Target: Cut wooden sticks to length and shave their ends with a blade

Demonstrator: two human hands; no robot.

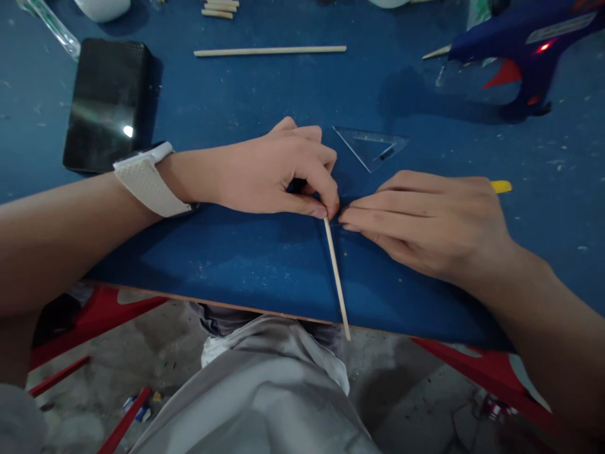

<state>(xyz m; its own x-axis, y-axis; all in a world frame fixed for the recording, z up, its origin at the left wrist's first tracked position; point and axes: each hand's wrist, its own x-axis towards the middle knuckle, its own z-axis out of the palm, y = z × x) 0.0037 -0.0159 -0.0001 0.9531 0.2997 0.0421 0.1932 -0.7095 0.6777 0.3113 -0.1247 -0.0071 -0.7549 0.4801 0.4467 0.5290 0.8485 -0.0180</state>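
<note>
My left hand (288, 167) pinches the upper end of a thin wooden stick (337, 277) between thumb and index finger. The stick slants down toward me, and its lower end juts past the table edge. My right hand (430, 221) is closed, its fingertips close beside the pinched end of the stick. From behind that hand pokes the rounded end of a yellow-handled tool (501, 186); the hand hides the rest of it. A clear plastic set square (366, 144) lies just beyond both hands.
Another wooden stick (269, 51) lies farther back, near several short stick pieces (220, 8). A black box-shaped device (108, 104) sits at left. The blue glue gun (529, 50) stands at right, its red light lit. The blue table's front edge (212, 301) runs before my lap.
</note>
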